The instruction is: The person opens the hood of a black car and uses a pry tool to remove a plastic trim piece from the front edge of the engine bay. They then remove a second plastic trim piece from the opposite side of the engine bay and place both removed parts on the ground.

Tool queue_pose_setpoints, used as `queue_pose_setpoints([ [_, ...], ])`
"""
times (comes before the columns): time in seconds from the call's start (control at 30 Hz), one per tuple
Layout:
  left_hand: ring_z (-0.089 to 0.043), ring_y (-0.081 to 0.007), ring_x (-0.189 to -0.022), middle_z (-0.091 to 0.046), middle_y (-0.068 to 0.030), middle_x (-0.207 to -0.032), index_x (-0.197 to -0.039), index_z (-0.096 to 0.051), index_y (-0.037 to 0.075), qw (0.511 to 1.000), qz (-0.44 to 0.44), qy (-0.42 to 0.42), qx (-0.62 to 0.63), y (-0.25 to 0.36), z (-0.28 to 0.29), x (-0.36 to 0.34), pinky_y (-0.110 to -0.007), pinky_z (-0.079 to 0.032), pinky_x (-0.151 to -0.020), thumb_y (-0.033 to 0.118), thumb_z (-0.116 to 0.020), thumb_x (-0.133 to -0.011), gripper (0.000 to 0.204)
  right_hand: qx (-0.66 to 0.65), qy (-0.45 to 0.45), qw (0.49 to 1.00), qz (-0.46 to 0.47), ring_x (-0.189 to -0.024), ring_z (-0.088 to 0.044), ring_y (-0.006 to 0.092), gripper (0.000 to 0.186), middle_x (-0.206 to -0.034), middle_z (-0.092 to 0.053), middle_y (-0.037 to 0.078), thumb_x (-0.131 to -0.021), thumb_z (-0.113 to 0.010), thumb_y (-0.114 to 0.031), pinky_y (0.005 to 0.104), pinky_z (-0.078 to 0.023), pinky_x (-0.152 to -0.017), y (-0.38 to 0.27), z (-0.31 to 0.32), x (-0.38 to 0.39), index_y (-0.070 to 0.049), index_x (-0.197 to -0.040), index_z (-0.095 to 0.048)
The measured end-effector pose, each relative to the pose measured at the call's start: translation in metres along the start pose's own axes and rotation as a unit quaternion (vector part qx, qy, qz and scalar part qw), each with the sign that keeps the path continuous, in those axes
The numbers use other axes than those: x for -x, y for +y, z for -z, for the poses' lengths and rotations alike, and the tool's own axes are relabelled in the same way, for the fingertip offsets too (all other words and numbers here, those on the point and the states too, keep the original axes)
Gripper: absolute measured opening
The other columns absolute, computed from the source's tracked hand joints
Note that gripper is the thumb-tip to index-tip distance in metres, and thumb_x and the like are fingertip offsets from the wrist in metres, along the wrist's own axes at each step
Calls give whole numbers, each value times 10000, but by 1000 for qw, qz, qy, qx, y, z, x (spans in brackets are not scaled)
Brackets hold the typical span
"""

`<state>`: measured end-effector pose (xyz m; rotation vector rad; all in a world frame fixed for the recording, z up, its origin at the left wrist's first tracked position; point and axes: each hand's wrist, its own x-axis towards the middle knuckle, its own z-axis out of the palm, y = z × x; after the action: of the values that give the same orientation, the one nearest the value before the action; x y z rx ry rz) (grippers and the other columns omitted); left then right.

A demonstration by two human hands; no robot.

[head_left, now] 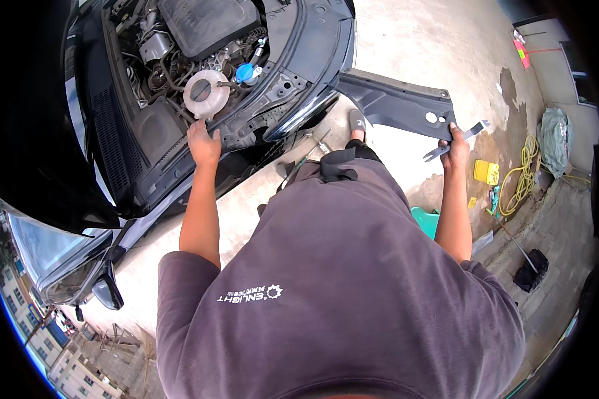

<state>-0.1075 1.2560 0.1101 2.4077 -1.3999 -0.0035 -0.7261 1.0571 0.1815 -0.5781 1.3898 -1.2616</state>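
Observation:
My left hand (204, 141) rests on the edge of the car's engine bay (154, 126), thumb apart from the fingers, holding nothing. Just beyond its fingertips sits a round, whitish coolant tank (206, 93). A blue cap (245, 72) shows to the right of the tank. Out to the right, my right hand (456, 147) grips the end of a long dark plastic trim panel (399, 105) with two round holes. The panel's far end reaches the car's front corner; whether it touches is unclear. The same hand also holds a grey pry tool (474, 130) with notched ends.
The raised hood (40, 139) stands at the left, above a side mirror (108, 292). On the ground at right lie a yellow container (486, 171), a coiled yellow hose (522, 174), a covered bundle (556, 138) and a black brush head (531, 270). Something green (424, 221) shows beside my right arm.

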Motion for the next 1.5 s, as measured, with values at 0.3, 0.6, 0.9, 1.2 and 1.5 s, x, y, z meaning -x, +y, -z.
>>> queue_pose_setpoints([
  [0.3, -602, -405, -1108, -661, -240, -1136, -1117, -642, -32, 996, 17, -81, 38, 125, -95, 82, -465, -472, -985, 155, -708, -823, 354, 2, 66, 995, -78, -614, -531, 139, 126, -897, -620, 76, -962, -626, -88, 253, -430, -478, 6, 87, -139, 14, -1030, -598],
  [0.6, -641, -384, -1105, -681, -234, -1146, -981, -711, 24, 916, 231, -315, -88, 158, -124, 28, -448, -530, -950, 306, -778, -743, 375, 175, 32, 978, -112, -602, -553, 118, 131, -845, -622, 52, -954, -641, -109, 239, -444, -478, -43, 167, -263, -4, -1027, -612],
  [0.9, -673, -405, -937, -708, -208, -913, -870, -651, 47, 943, 266, -202, 9, 155, -113, 28, -454, -523, -833, 143, -693, -754, 157, 318, 51, 941, -101, -598, -584, 101, 159, -837, -650, 19, -919, -700, -157, 229, -465, -492, -61, 216, -313, -25, -999, -666],
  [1.2, -617, -471, -951, -645, -263, -912, -948, -564, 44, 944, 228, -238, -9, 145, -110, 28, -488, -477, -811, -11, -579, -761, 195, 310, 77, 936, -150, -607, -591, 115, 145, -849, -648, 35, -921, -696, -143, 246, -459, -476, -52, 261, -281, -25, -989, -646],
  [1.5, -659, -417, -1020, -691, -238, -1055, -1099, -588, 29, 950, 201, -227, -81, 156, -103, 39, -487, -514, -873, 273, -835, -768, 480, 254, 171, 938, -161, -523, -552, 137, 86, -801, -638, 57, -919, -670, -84, 262, -438, -430, -24, 313, -215, -13, -950, -633],
])
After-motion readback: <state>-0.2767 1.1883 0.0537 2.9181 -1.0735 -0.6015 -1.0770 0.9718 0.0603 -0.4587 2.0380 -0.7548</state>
